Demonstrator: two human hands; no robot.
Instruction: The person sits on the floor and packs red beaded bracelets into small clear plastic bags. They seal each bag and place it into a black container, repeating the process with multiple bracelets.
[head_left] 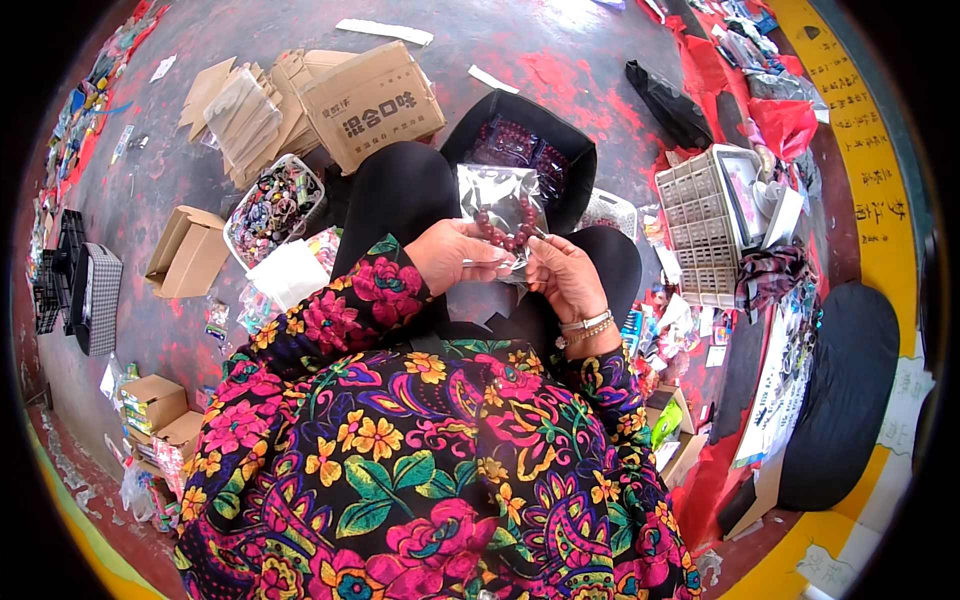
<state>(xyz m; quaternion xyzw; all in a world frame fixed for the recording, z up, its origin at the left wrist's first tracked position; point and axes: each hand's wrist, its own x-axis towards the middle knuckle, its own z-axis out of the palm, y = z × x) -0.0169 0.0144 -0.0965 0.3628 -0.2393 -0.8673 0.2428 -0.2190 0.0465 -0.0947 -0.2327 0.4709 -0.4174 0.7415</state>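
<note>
Between my hands, over my lap, is a clear plastic bag (500, 183) with a dark red bead bracelet (508, 240) in or against it; I cannot tell which. My left hand (452, 257) is closed on the bag's lower left side, thumb and fingers pressed together. On the other side, my right hand (567, 275) pinches the bag's lower right edge, close to the beads. Just beyond my knees stands a black open box (575, 150) holding several clear packets of dark red beads (510, 143).
Left of my knees are a white basket of small colourful items (275, 210), flattened cardboard (240, 110) and an upright carton (372, 105). A brown open box (188, 252) lies farther left. To the right stand a white crate (697, 225), a black cushioned seat (838, 400) and scattered packets.
</note>
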